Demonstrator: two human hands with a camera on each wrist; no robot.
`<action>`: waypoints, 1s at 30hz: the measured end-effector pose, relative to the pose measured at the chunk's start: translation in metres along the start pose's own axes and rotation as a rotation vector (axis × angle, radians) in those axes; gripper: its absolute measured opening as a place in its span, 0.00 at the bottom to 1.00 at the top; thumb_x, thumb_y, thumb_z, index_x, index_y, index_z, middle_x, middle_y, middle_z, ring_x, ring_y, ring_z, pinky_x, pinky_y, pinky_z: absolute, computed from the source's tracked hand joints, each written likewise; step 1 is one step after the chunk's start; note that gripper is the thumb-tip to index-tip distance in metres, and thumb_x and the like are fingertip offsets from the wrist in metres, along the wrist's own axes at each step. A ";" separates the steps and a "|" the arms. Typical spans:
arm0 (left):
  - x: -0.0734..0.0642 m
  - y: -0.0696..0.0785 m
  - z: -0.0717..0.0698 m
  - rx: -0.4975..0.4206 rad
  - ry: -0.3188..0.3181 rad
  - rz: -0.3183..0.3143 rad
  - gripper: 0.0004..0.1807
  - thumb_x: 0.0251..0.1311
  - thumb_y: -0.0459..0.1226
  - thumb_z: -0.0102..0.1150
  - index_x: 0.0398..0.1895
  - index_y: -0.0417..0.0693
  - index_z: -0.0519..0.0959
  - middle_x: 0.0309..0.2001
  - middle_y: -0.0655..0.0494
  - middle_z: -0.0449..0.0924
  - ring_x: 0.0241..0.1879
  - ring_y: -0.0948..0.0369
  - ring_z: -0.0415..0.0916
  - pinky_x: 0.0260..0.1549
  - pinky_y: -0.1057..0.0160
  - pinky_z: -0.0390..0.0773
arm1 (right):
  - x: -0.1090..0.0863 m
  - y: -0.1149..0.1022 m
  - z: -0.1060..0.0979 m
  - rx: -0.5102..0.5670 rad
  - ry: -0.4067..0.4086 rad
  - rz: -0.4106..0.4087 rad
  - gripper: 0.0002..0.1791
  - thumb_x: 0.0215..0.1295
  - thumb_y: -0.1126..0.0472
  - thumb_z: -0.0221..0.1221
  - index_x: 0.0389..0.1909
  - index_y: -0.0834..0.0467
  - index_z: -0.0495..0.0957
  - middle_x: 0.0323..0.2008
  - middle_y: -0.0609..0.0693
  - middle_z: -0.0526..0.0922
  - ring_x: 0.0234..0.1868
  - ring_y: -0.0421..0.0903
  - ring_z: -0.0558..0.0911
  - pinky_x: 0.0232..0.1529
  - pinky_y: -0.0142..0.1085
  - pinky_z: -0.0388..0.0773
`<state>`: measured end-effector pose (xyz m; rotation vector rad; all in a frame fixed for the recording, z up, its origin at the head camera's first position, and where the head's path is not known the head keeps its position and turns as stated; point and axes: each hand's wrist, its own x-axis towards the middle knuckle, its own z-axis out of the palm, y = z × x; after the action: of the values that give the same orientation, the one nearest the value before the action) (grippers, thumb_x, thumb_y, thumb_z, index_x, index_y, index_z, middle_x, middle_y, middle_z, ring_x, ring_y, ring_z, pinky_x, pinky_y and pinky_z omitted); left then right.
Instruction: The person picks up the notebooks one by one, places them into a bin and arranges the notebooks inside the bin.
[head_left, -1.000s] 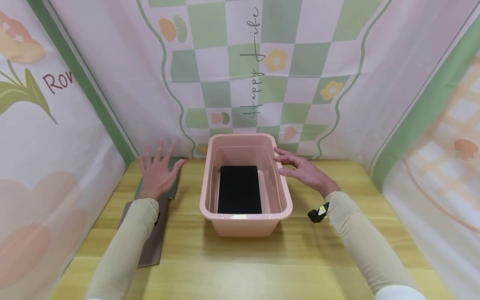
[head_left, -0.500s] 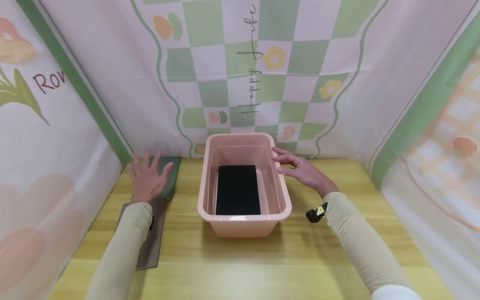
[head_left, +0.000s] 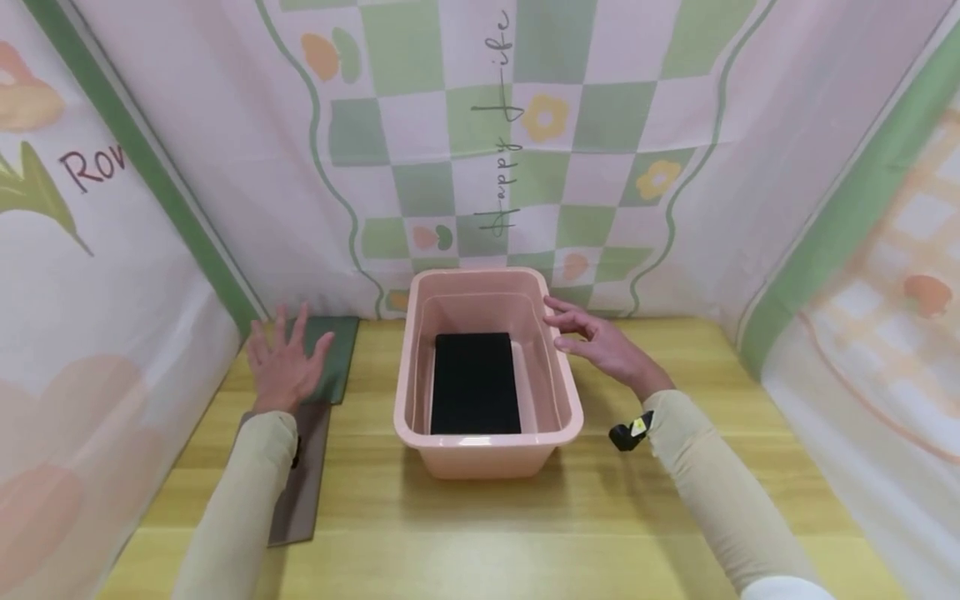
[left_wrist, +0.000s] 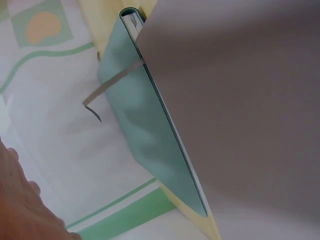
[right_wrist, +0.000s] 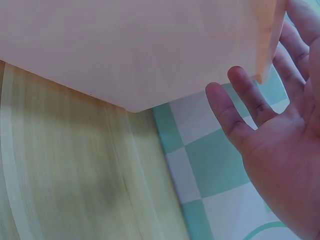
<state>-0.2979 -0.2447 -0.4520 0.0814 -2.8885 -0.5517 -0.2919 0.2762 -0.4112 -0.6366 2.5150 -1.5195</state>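
In the head view a pink plastic bin (head_left: 487, 458) stands mid-table, with a flat black rectangle (head_left: 474, 383), perhaps a notebook, lying inside. My left hand (head_left: 285, 367) is spread, palm down, over a green notebook (head_left: 341, 354) at the back left; the left wrist view shows it apart from the notebook's cover (left_wrist: 140, 115). A ribbon marker (left_wrist: 112, 86) hangs from that notebook. Under the left forearm, nearer the front, lies a brown notebook (head_left: 303, 483). My right hand (head_left: 603, 346) is at the bin's right rim with loosely bent fingers, holding nothing; whether it touches the rim I cannot tell.
The wooden table (head_left: 480, 542) has a patterned cloth (head_left: 480, 167) hanging along its back edge. More cloth walls stand at the left and right. A black wrist camera (head_left: 630, 432) sticks out from the right wrist, over the table.
My left hand has moved left and slightly toward the front, uncovering more of the green notebook. The right hand has stayed by the bin's rim. The view has shifted slightly.
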 end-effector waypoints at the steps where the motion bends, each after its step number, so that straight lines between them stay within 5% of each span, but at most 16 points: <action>1: 0.000 0.000 0.000 -0.004 -0.001 -0.002 0.42 0.73 0.69 0.25 0.84 0.66 0.38 0.84 0.51 0.22 0.78 0.29 0.17 0.72 0.25 0.26 | 0.000 0.000 0.000 -0.002 0.005 0.000 0.24 0.74 0.52 0.60 0.68 0.51 0.75 0.80 0.33 0.56 0.80 0.50 0.61 0.67 0.28 0.68; 7: 0.001 -0.007 0.002 -0.021 -0.022 -0.018 0.43 0.72 0.70 0.20 0.84 0.63 0.37 0.84 0.48 0.25 0.77 0.25 0.22 0.70 0.21 0.30 | -0.001 0.001 0.000 -0.009 0.012 -0.022 0.24 0.75 0.53 0.59 0.68 0.52 0.74 0.81 0.37 0.55 0.80 0.53 0.61 0.70 0.35 0.70; 15: -0.003 -0.021 0.009 -0.030 -0.097 -0.075 0.47 0.70 0.72 0.15 0.84 0.59 0.32 0.84 0.41 0.28 0.77 0.24 0.26 0.69 0.20 0.34 | -0.001 0.004 0.004 0.022 0.008 -0.036 0.24 0.75 0.55 0.59 0.68 0.54 0.74 0.82 0.41 0.55 0.79 0.55 0.61 0.62 0.20 0.70; 30: -0.009 -0.034 0.020 0.006 -0.312 -0.115 0.48 0.76 0.63 0.30 0.82 0.42 0.30 0.81 0.31 0.29 0.74 0.19 0.34 0.70 0.22 0.39 | -0.002 0.007 0.005 0.061 -0.005 -0.049 0.25 0.76 0.55 0.58 0.70 0.54 0.72 0.82 0.40 0.53 0.79 0.56 0.61 0.60 0.23 0.74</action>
<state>-0.2922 -0.2684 -0.4845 0.1775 -3.2048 -0.6259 -0.2901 0.2761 -0.4193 -0.6961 2.4567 -1.6022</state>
